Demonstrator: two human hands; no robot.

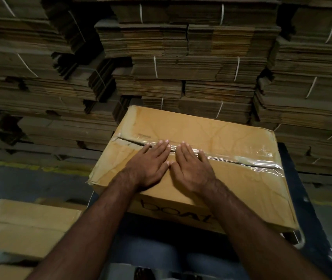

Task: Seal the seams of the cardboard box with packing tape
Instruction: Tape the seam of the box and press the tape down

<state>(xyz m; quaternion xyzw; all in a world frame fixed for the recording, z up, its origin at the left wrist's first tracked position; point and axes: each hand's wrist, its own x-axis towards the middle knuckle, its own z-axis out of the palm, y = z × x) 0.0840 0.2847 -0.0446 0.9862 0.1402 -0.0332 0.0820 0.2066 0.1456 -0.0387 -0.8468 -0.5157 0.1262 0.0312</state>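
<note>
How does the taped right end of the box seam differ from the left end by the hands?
The right end of the seam lies under shiny clear tape that wraps over the box edge; the left end of the seam gapes open, without a continuous strip. Both run along the same box top, where the left hand and right hand press flat.

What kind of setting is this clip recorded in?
Probably a warehouse or packing area: strapped bundles of flattened cardboard are stacked high behind, the floor is painted concrete, and both hands press tape onto a box.

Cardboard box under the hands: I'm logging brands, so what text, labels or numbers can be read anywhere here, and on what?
"boAt", upside down in dark print, on the near side of the tan cardboard box.
Nothing else legible: no readable print on the flattened cardboard stacks behind.
</note>
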